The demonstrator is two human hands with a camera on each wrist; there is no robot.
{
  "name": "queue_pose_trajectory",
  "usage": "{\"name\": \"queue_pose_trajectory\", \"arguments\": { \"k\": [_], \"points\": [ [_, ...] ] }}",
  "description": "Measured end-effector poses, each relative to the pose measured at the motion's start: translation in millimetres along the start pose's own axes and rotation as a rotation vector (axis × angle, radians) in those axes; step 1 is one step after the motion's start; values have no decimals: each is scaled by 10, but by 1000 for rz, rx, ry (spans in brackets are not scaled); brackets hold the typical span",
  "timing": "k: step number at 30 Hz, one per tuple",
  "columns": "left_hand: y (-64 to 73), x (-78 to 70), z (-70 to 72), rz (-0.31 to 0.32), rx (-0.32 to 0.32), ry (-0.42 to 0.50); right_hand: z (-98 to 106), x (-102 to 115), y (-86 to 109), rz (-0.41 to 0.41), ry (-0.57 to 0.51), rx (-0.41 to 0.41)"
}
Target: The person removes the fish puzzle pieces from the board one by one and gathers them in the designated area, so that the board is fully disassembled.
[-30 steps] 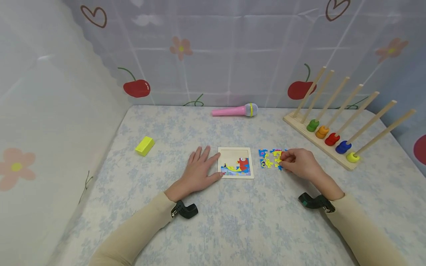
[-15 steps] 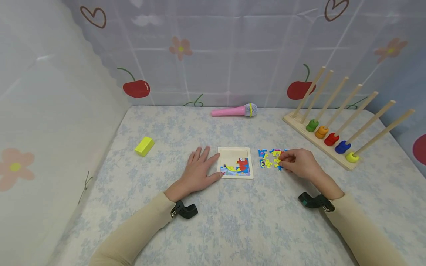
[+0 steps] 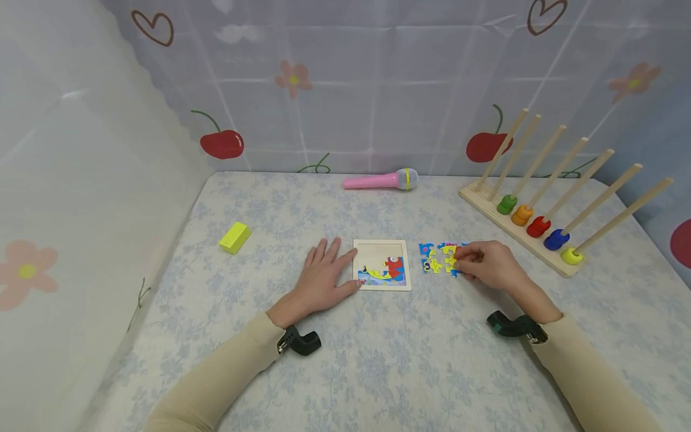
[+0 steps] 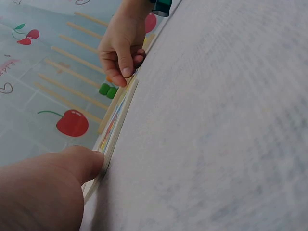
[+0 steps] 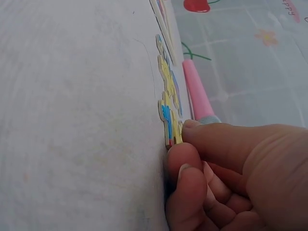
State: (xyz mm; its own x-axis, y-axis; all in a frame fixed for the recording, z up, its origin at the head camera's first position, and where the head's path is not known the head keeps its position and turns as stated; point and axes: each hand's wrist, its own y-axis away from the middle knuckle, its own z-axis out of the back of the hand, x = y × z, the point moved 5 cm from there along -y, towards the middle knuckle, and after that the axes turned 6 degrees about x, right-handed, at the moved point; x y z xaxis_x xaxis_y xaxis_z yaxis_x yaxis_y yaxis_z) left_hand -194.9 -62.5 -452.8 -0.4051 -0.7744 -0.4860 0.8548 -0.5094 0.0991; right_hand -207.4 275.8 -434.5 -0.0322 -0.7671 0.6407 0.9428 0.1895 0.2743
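My left hand (image 3: 322, 277) lies palm down with fingers spread, its thumb and index finger touching the left rim of a square wooden puzzle tray (image 3: 408, 267). Several jigsaw pieces (image 3: 384, 275) fill the tray's lower and right part; bare wood shows at its upper left. Right of the tray lie loose jigsaw pieces (image 3: 432, 264), blue and yellow. At their right end my right hand (image 3: 488, 264) pinches a puzzle piece (image 5: 168, 127) with thumb and curled fingers, close on the table. The fingers partly hide that piece.
A pink toy microphone (image 3: 372, 181) lies at the back of the table. On the right stands a wooden peg rack (image 3: 531, 240) with tall rods and coloured beads. A yellow block (image 3: 235, 237) sits at the left. A printed curtain (image 3: 372, 90) hangs behind.
My right hand's fingers and wrist have shifted very slightly at the loose pieces. The left hand and the tray stay where they were.
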Motion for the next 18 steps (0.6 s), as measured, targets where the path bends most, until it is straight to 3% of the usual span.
{"name": "queue_pose_trajectory", "arguments": {
  "k": [18],
  "points": [
    [11,-17,21,1,16,3,8,33,11,16,9,-3]
  ]
}}
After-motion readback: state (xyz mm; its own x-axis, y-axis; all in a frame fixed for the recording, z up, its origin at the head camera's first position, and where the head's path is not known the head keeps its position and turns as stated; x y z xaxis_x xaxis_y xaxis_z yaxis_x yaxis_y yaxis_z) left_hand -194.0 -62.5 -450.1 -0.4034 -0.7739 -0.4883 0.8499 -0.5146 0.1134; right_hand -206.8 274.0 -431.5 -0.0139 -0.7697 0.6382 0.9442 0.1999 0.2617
